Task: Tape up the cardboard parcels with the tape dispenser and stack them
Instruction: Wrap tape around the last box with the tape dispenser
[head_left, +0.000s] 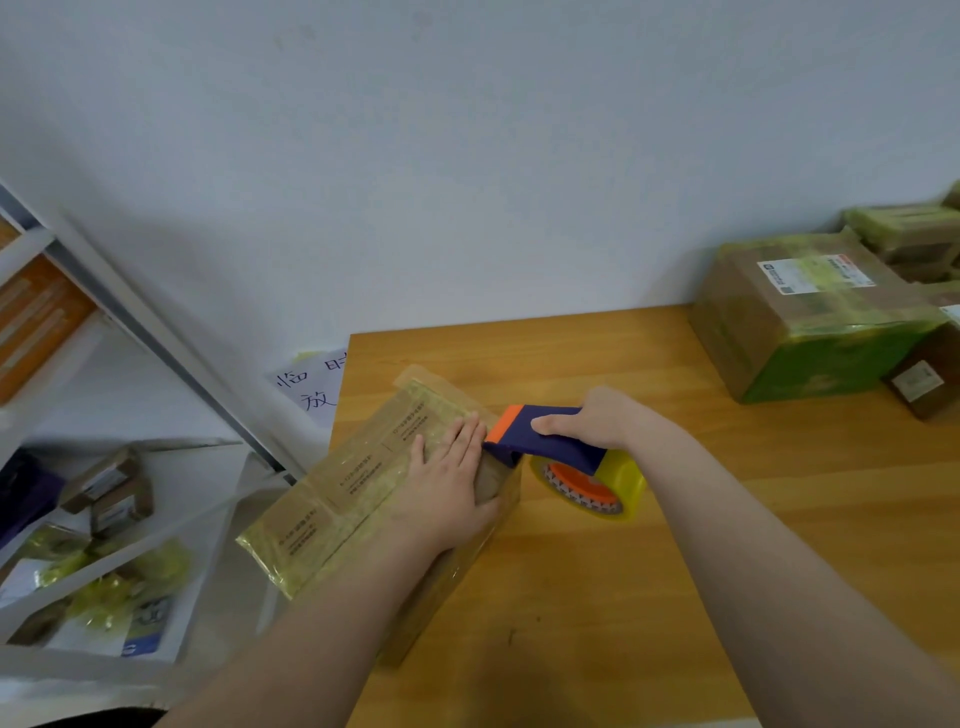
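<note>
A long cardboard parcel (343, 493), wrapped in yellowish tape, lies across the left edge of the wooden table (649, 545). My left hand (447, 478) presses flat on its top near the right end, fingers straight. My right hand (597, 421) grips the blue and orange tape dispenser (540, 436), whose front edge meets the parcel's right end just beside my left fingertips. The yellow tape roll (592, 486) hangs under the dispenser, close above the table.
Taped parcels (810, 317) are stacked at the table's far right, with a small dark box (922, 379) beside them. A white shelf rack (104, 467) on the left holds small parcels. A handwritten paper sign (311, 387) hangs by the table's left corner. A white wall stands behind.
</note>
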